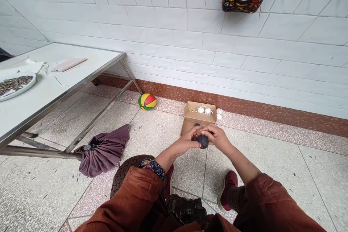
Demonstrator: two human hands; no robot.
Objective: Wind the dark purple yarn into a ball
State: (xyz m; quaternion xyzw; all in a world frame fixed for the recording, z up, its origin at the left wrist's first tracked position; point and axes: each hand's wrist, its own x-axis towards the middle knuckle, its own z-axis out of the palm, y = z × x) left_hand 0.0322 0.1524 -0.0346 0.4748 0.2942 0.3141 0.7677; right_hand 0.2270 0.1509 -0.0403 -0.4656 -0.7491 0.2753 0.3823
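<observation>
A small ball of dark grey yarn (pixel 202 141) rests in my left hand (pixel 187 140), whose thumb and fingers curl around its side. My right hand (pixel 216 136) meets it from the other side, its fingertips pinched together at the top of the ball, seemingly on the yarn's strand. Beneath both hands, an open cardboard box (pixel 186 126) sits on the floor, partly hidden by them. Another dark ball (pixel 197 125) shows just behind my fingers, inside the box. Two white yarn balls (pixel 204 110) with loose strands lie against the box's raised lid.
More white balls (pixel 219 114) lie right of the box by the wall. A striped ball (pixel 147 102) sits near a table (pixel 92 52) bearing a plate of seeds (pixel 34 76). Purple cloth (pixel 102 150) lies on the floor at left; a black basket (pixel 227 1) hangs above.
</observation>
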